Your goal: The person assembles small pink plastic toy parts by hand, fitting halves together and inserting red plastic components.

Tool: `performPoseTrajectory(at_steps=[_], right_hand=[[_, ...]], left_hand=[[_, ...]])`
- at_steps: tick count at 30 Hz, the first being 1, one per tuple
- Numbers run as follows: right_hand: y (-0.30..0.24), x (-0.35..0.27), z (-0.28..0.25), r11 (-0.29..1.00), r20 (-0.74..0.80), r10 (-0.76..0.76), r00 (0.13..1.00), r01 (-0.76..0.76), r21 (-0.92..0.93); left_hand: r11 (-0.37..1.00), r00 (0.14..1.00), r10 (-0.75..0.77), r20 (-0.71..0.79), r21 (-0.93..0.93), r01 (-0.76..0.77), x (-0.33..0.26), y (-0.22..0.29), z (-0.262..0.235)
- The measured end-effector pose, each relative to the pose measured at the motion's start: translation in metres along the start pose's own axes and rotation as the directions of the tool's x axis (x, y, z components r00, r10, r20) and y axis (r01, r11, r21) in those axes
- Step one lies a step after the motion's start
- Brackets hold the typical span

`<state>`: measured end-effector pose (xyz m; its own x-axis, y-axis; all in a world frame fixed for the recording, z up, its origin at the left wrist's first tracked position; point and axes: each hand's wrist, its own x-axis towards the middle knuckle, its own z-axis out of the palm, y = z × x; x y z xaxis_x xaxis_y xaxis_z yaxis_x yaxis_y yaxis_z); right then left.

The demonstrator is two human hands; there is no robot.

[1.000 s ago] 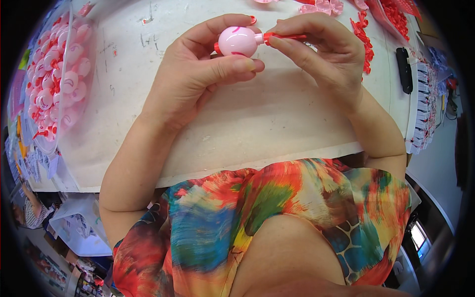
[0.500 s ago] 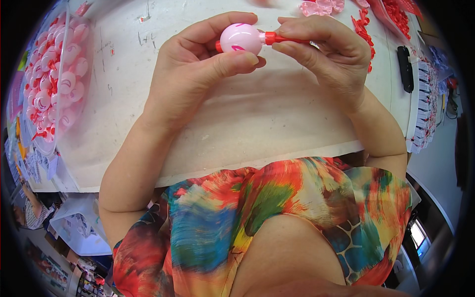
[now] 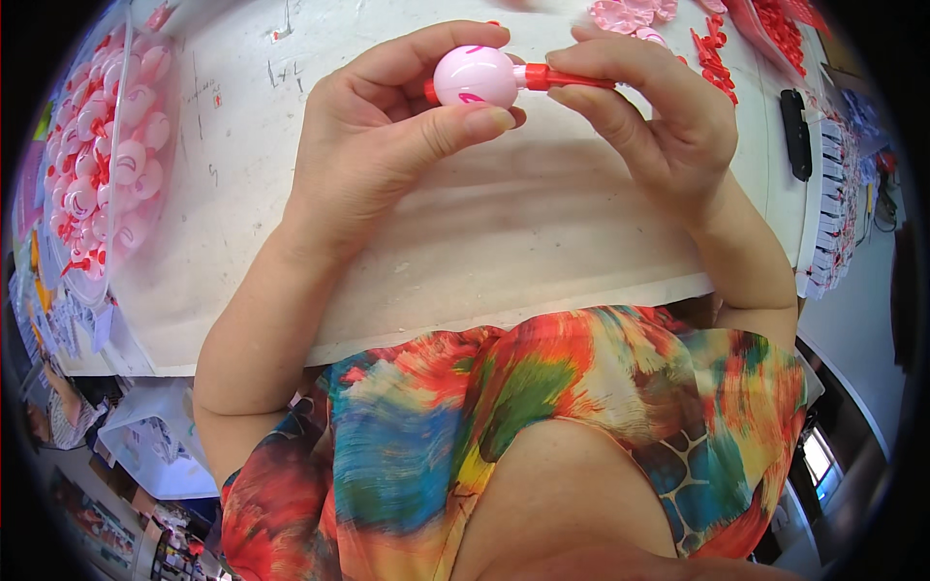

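Note:
Between the thumb and fingers of my left hand [image 3: 387,121] sits a glossy pale pink ball [image 3: 475,77] with darker pink marks. A red piece shows at the ball's left end, and a short pale neck at its right end. My right hand [image 3: 668,121] pinches a slim red stick-like piece [image 3: 587,80] with thumb and fingers. A wider red collar on this piece meets the neck, in line with the ball. Both hands are above the white table, near its far side; the right palm is partly hidden.
A clear plastic tub [image 3: 163,208] at the left holds many pink balls with red pieces. Small red parts [image 3: 713,63] and clear pink pieces [image 3: 625,15] lie at the far right. Beyond are a bag of red parts [image 3: 775,39], a black slim tool [image 3: 796,134] and stacked white strips [image 3: 830,208].
My right hand has moved slightly right and its fingers have shifted on the red piece. The ball has moved a little right with my left hand and turned slightly.

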<state>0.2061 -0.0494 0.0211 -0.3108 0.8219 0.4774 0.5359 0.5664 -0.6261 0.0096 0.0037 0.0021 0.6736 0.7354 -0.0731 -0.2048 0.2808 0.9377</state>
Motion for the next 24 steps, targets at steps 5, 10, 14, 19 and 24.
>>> performPoseTrajectory(at_steps=[5,10,14,19,24], right_hand=[[-0.006,0.008,-0.010,0.935,0.192,-0.055,0.980,0.118,-0.335],[-0.004,0.002,0.000,0.987,0.091,0.080,0.993,-0.066,-0.148],[-0.003,0.001,0.000,0.990,0.073,0.082,0.994,-0.072,-0.124],[-0.002,0.001,-0.002,0.951,0.119,-0.045,0.992,0.079,-0.298],[-0.004,0.001,0.001,0.955,0.075,-0.043,0.996,0.063,-0.289]], left_hand=[[1.000,1.000,-0.023,0.015,0.015,0.023,-0.001,-0.001,0.000],[0.997,0.998,0.063,0.029,0.049,-0.064,0.000,-0.004,0.000],[0.995,0.996,0.081,0.028,0.055,-0.082,0.000,-0.006,-0.001],[0.985,0.990,0.131,0.051,0.107,-0.136,0.000,-0.006,-0.003],[0.963,0.971,0.220,0.098,0.139,-0.233,0.002,-0.008,-0.004]])
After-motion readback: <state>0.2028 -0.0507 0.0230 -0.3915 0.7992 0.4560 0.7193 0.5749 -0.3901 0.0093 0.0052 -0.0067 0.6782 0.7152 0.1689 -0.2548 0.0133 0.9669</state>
